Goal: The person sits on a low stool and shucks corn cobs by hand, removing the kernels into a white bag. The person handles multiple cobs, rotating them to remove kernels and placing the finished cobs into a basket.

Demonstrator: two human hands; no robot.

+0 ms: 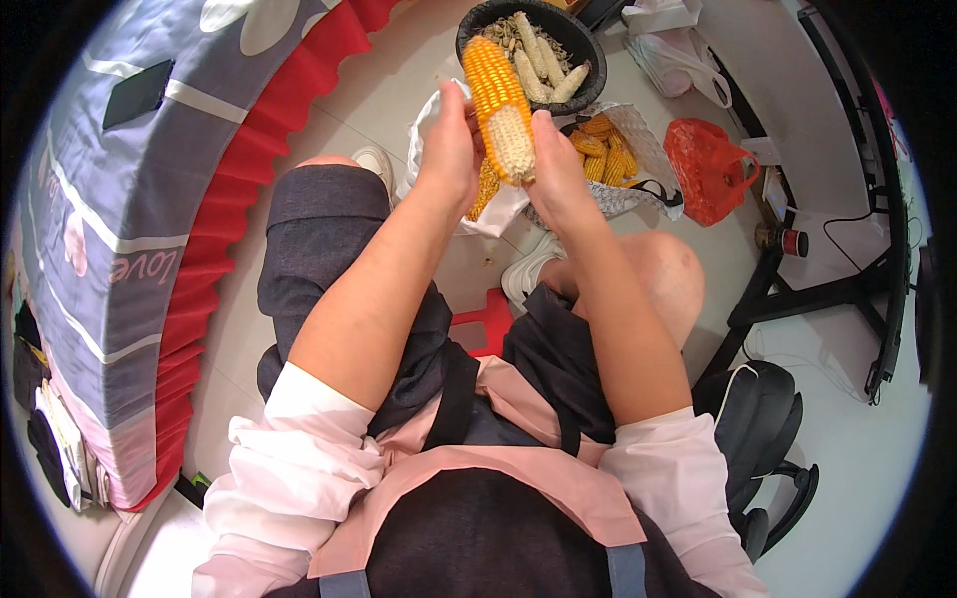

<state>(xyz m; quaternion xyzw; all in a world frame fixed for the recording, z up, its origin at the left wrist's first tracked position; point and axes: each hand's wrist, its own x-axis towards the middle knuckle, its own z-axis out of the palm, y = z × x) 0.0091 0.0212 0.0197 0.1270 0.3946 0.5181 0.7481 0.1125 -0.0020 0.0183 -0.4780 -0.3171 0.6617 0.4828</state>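
Note:
Between my two hands is a large ear of dried yellow corn (497, 90), tilted with its lower end toward me. Kernels cover its upper part, while a patch at the near end is bare pale cob. My left hand (451, 146) grips its left side, thumb pointing up. On the right side, my right hand (557, 161) holds the near end. Below the ear, a white plastic bag (502, 217) contains loose yellow kernels (484, 190). Just beyond the ear stands a black tub (594, 46) with several stripped cobs (549, 63) and dry scraps inside.
At the right, a patterned bag (647, 138) holds several ears of corn (604, 153). Next to it sits a red plastic bag (706, 172). A bed with a red ruffle (224, 224) lies left, bearing a dark phone-like slab (138, 95). A black desk frame (804, 303) and chair (755, 418) stand right.

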